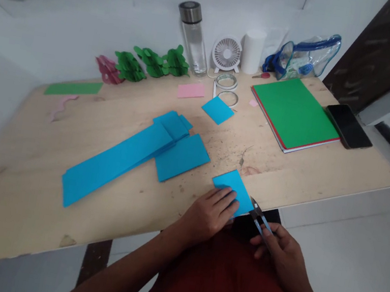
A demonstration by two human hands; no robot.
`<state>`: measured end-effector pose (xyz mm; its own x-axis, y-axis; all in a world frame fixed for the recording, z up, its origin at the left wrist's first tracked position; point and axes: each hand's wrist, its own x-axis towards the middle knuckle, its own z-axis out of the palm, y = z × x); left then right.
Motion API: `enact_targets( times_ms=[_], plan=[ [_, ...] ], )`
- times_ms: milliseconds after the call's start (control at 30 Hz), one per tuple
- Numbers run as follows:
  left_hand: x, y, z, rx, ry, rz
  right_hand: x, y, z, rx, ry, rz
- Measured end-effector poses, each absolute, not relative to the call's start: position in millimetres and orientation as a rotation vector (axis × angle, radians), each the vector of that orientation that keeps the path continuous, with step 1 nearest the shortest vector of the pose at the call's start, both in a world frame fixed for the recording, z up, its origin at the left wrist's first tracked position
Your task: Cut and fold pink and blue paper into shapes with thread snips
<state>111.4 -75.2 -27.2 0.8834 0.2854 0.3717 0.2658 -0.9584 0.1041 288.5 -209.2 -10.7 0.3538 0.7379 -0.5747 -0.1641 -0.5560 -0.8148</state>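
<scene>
Right hand (pixel 285 253), lower right, fingers closed round small snips (pixel 259 217), with left hand (pixel 210 214), lower centre, fingers laid over a blue paper square (pixel 240 189) at the table's (pixel 124 214) near edge, any pinch by its thumb impossible to tell; snips' tips at the square's right corner. Blue strips (pixel 114 160), left of centre; green sheets (pixel 294 112) and black phone (pixel 348 126), upper right. Farthest, along the wall, upper centre: bottle (pixel 196 41), small white fan (pixel 227 53), white cylinder (pixel 252 52).
</scene>
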Motion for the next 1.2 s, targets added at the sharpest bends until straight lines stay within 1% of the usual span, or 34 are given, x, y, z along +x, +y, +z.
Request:
enact_targets(
  times_ms=[200,367,533,800,1000,1200],
  plan=[
    [115.6,-90.7,-36.0,3.002,0.621,0.407,288.7,-209.9,-16.1,-1.759,-0.551,1.332],
    [118.6,-95.6,-40.4,3.066,0.701,0.264,291.8,-201.2,-16.6,-1.883,-0.678,1.416],
    [116.5,-93.5,-38.1,3.048,0.675,0.257,290.6,-194.1,-18.3,-1.909,-0.658,1.481],
    [116.5,-92.3,-42.1,2.996,0.684,0.315,297.5,-198.2,-15.1,-2.024,-0.769,1.359],
    [116.9,-92.7,-42.3,2.982,0.695,0.324,300.8,-193.9,-11.1,-2.008,-0.708,1.468],
    [116.2,-92.1,-40.5,2.969,0.685,0.305,308.9,-193.6,-15.8,-2.012,-0.765,1.414]
  ],
)
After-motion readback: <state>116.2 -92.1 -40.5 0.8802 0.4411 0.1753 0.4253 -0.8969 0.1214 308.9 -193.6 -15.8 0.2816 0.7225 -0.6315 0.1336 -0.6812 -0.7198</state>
